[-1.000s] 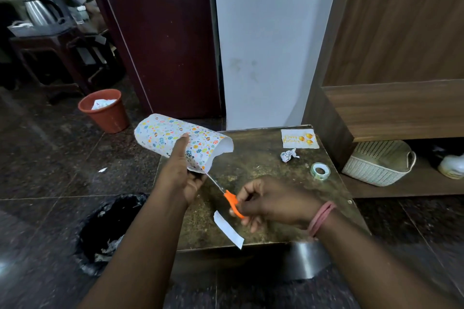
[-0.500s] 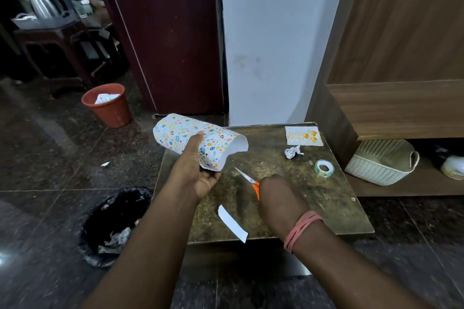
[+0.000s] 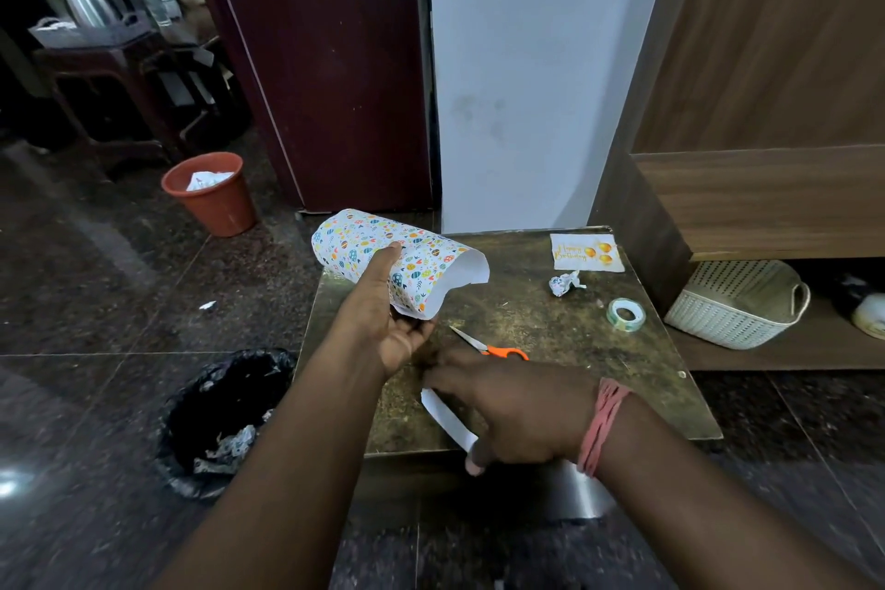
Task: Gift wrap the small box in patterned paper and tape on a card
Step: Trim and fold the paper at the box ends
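My left hand (image 3: 388, 331) grips a curled sheet of patterned paper (image 3: 421, 254), thumb on top, above the left side of the small brown table (image 3: 550, 331). My right hand (image 3: 507, 407) lies low over a white paper strip (image 3: 448, 422) at the table's front edge, with its fingers stretched across the strip. Orange-handled scissors (image 3: 498, 350) lie loose on the table just behind that hand. A birthday card (image 3: 586, 253) sits at the far right corner, and a tape roll (image 3: 626, 314) lies near the right edge. No box is in sight.
A crumpled paper scrap (image 3: 565, 283) lies near the card. On the floor, a black-lined bin (image 3: 225, 417) stands left of the table and an orange bucket (image 3: 210, 196) further back. A white basket (image 3: 737, 311) sits on the low shelf to the right.
My right hand has put the scissors down on the table and moved forward onto the white strip. My left hand still holds the patterned paper.
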